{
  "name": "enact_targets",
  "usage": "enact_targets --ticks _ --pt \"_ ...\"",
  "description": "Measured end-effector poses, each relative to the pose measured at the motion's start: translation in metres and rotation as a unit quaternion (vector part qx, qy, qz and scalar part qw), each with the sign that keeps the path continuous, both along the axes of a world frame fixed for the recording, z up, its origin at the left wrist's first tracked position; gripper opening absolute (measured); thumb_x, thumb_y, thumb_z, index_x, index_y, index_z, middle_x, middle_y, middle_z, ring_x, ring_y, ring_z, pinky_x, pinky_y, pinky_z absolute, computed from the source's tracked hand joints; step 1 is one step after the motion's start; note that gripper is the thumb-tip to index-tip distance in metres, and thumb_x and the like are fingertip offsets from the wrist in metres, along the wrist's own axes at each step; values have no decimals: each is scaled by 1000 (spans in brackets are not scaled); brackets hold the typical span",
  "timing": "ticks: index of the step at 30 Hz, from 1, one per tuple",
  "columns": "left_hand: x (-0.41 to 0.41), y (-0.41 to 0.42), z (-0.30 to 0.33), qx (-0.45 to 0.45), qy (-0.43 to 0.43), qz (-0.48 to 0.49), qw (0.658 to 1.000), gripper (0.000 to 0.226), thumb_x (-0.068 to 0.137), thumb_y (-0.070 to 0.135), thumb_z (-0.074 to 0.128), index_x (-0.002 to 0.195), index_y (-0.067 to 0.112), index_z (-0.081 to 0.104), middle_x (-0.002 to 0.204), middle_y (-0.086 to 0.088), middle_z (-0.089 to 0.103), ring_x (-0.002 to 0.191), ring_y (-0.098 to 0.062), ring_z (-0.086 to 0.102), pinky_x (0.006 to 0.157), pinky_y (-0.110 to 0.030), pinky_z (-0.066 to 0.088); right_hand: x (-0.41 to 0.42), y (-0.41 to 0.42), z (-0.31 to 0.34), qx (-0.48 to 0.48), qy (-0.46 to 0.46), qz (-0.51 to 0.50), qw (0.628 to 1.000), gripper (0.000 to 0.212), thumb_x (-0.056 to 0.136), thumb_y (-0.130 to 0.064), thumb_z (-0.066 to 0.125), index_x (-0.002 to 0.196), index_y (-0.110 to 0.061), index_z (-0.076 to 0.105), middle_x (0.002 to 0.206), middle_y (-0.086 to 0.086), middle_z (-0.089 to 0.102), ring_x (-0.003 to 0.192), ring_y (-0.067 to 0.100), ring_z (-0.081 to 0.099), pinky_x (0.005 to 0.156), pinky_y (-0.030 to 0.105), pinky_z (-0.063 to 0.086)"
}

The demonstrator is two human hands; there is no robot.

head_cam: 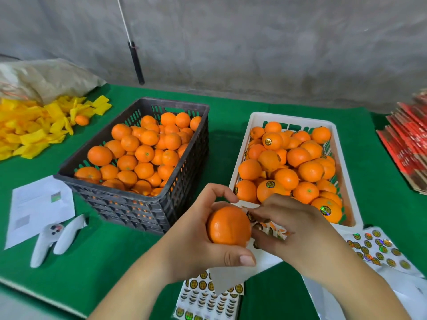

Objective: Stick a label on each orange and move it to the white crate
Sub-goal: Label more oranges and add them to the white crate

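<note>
- The left hand holds one orange just in front of the white crate, above the green surface; its grip is curled round the fruit, fingers over the top and thumb underneath.
- The right hand reaches in beside the orange with its fingertips brought together at a sticker sheet; whether a label is already pinched there I cannot tell.
- The orange looks firm, round and fairly light, with a smooth, glossy peel, so I judge it could roll or slip in a loose hold; a wrapping hold across its widest part, as here, suits it.
- The side facing the right hand should stay bare, so a label has skin to land on.
- The labels on the loose sheets look thin and limp; they probably want lifting by an edge and pressing flat with a fingertip.
- The black crate holds unlabelled fruit; the white crate is nearly full, with several stickered ones showing, so a gentle set-down in a hollow seems wise rather than a drop.
</note>
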State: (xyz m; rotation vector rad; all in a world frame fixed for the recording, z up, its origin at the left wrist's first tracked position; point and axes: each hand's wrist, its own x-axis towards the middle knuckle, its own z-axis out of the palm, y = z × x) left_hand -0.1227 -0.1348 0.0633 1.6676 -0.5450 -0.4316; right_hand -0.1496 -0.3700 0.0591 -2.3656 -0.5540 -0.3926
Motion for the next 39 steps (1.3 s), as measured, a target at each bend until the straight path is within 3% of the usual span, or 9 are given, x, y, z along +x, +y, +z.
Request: enact_targets --ticks 11,16,20,23,27,30,33,37,39 --pt "-7 -4 -5 85 -39 -9 996 98 66 59 93 141 42 32 132 17 65 111 -15 70 88 -39 63 4 0 -16 -26 -40 -45 998 33 99 -30 51 74 -16 68 75 -9 52 64 9 48 56 25 36" --pt "-7 -6 -12 63 -4 21 998 100 65 63 91 144 45 31 130 11 64 107 -19 71 88 -41 63 -1 6 -15 95 -133 -145 976 24 101 -31 59 103 -15 77 97 -2 70 83 10 63 74 16 48" --pt "-4 -14 -14 -1 6 10 1000 95 67 54 91 147 37 43 125 0 67 107 -25 72 89 -40 61 -13 24 -25 87 -117 -47 988 24 107 -35 57 114 -20 75 110 -7 64 97 6 64 82 15 48" --pt "-5 -19 -20 -5 8 33 999 78 64 58 91 132 37 61 124 1 70 110 -24 71 91 -40 61 -16 15 -29 77 -79 -24 994 30 104 -37 61 125 -21 74 120 -9 60 110 8 61 89 18 48" --pt "-7 -27 -28 -63 81 91 991 77 60 72 87 123 30 71 121 -5 74 111 -26 72 91 -37 60 -20 18 -39 -1 -35 -20 999 77 78 -54 76 147 -36 49 143 -13 42 131 7 43 94 28 53" --pt "-9 -34 -25 -134 167 83 973 75 77 73 74 126 17 73 124 -17 73 119 -40 68 100 -56 56 -21 28 -44 27 -85 -55 994 72 74 -56 80 137 -37 50 138 -12 44 127 13 47 96 28 50" --pt "-2 -37 -23 -167 252 140 943 57 86 62 71 113 13 79 117 -21 75 110 -38 73 88 -48 62 -24 29 -41 89 -94 -52 990 74 70 -49 87 135 -45 52 139 -20 45 127 15 52 95 20 47" --pt "8 -36 -27 -214 293 209 908 28 69 29 79 93 15 82 102 -22 77 81 -34 76 69 -41 63 -20 15 -31 169 -116 -43 978 82 68 -44 89 140 -43 51 141 -17 49 129 11 56 98 12 44" --pt "11 -34 -31 -237 292 236 896 29 69 14 78 98 11 75 98 -22 76 73 -32 75 61 -39 63 -7 -4 -33 179 -110 -70 975 79 73 -38 90 141 -41 51 143 -16 46 131 4 53 100 8 42"
